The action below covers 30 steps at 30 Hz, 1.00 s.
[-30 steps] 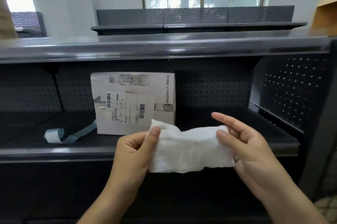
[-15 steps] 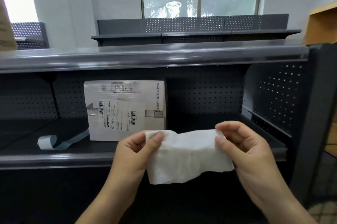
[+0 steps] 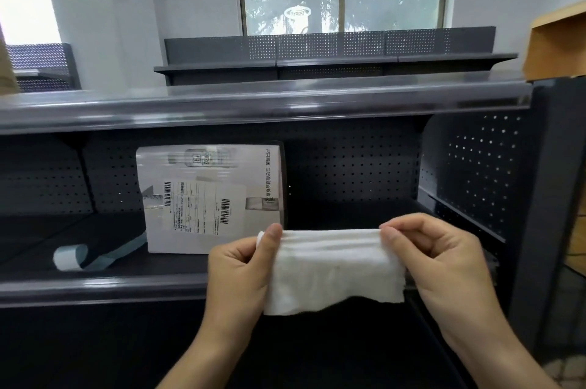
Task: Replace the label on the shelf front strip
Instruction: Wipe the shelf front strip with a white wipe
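The shelf front strip (image 3: 104, 288), a glossy grey plastic rail along the edge of the dark metal shelf (image 3: 95, 239), ran just behind and below the white folded cloth (image 3: 333, 271); whether it carried a label could not be told. The cloth was held stretched in front of the strip. The left hand (image 3: 237, 274) pinched the cloth's upper left corner between thumb and curled fingers, and the right hand (image 3: 444, 265) pinched the upper right corner the same way, fingers closed narrow on the fabric. Behind the cloth, on the shelf, stood a white cardboard box (image 3: 209, 198) with a barcoded shipping slip on its face. To the left of the box lay a curled pale blue and white paper strip (image 3: 82, 257), one end reaching the box's lower corner. Above the box ran a second grey shelf rail (image 3: 253, 106).
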### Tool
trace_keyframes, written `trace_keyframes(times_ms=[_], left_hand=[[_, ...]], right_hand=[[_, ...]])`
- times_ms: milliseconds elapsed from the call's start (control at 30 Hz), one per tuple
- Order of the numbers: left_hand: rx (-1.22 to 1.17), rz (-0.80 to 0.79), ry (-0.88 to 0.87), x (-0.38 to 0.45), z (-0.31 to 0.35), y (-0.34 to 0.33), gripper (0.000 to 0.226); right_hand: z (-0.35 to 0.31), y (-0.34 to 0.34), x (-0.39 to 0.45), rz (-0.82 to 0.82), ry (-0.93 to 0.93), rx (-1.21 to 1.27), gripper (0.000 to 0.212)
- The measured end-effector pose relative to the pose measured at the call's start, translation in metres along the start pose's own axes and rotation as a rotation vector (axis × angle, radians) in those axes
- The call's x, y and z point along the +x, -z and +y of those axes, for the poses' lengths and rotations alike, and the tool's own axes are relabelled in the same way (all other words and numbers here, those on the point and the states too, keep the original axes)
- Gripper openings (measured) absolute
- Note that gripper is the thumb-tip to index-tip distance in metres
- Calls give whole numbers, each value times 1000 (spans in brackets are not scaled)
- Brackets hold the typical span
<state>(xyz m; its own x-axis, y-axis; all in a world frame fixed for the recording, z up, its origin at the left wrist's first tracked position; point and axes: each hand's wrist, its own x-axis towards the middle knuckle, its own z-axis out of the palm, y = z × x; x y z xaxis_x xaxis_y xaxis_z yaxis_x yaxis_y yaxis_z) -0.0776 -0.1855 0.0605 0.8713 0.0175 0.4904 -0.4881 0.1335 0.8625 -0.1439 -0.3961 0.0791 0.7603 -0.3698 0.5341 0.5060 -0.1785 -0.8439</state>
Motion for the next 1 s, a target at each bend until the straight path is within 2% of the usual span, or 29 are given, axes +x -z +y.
trace_keyframes(times_ms=[67, 233, 433, 567, 667, 733, 833, 933, 1000], left_hand=[[0, 40, -7, 7, -3, -6, 84], [51, 97, -42, 34, -9, -28, 69], [122, -62, -39, 70, -16, -60, 40], [366, -51, 75, 96, -38, -88, 45], [585, -146, 178, 107, -57, -99, 43], [690, -222, 187, 110, -67, -100, 40], [886, -320, 195, 110, -71, -101, 24], [1175, -328, 129, 108, -68, -103, 27], [1274, -315, 85, 106, -67, -102, 26]], right_hand=[[1, -2, 8, -9, 33, -52, 16], [11, -1, 41, -4, 119, -284, 20], [35, 3, 95, 86, 87, -415, 25], [61, 14, 135, 84, -34, -536, 24], [82, 24, 152, 3, -166, -657, 16], [92, 30, 154, -68, -200, -722, 17], [105, 30, 151, -205, -226, -875, 18], [113, 27, 150, -269, -216, -987, 15], [111, 24, 151, -277, -201, -1056, 14]])
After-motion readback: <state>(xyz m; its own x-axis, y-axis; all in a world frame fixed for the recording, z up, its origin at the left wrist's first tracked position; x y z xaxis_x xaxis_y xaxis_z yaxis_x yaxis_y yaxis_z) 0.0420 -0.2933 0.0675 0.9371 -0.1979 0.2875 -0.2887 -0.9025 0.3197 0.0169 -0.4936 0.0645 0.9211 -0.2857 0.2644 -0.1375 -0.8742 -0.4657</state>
